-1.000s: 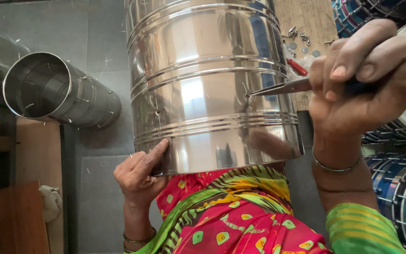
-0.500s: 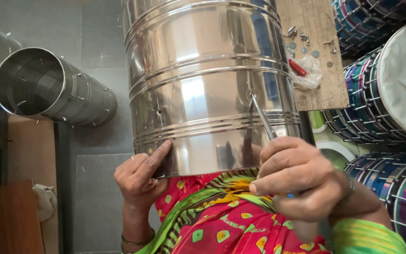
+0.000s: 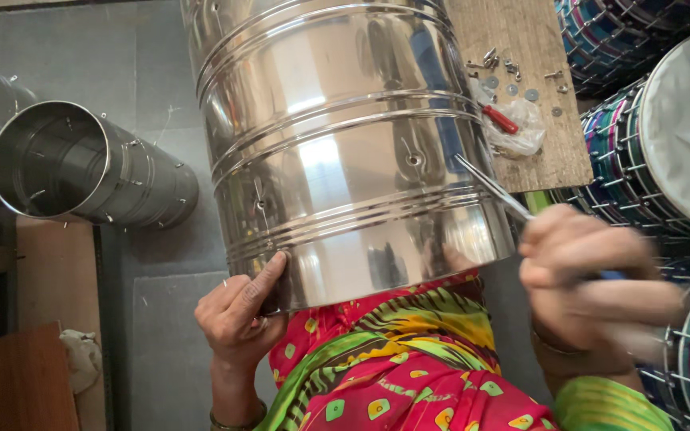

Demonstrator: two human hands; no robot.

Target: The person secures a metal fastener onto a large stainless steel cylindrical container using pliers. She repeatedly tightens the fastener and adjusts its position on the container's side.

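Observation:
A large shiny steel drum shell (image 3: 337, 136) rests against my lap, over bright pink and green cloth (image 3: 409, 375). My left hand (image 3: 237, 315) grips its lower rim at the left, thumb pressed on the metal. To the right, my right hand (image 3: 588, 279) is blurred and shut on a screwdriver (image 3: 493, 189). Its thin metal shaft points up and left, with the tip close to the shell's right side near a small screw hole (image 3: 414, 160).
A wooden board (image 3: 533, 76) behind the shell carries loose screws, washers, a plastic bag and a red-handled tool (image 3: 501, 120). Another steel shell (image 3: 81, 172) lies on its side at the left. Finished drums with coloured lacing (image 3: 656, 120) crowd the right. A wooden plank (image 3: 29, 383) sits lower left.
My right hand dropped from upper right to beside the lap, then moved right and slightly up with the screwdriver. The left hand stayed on the rim.

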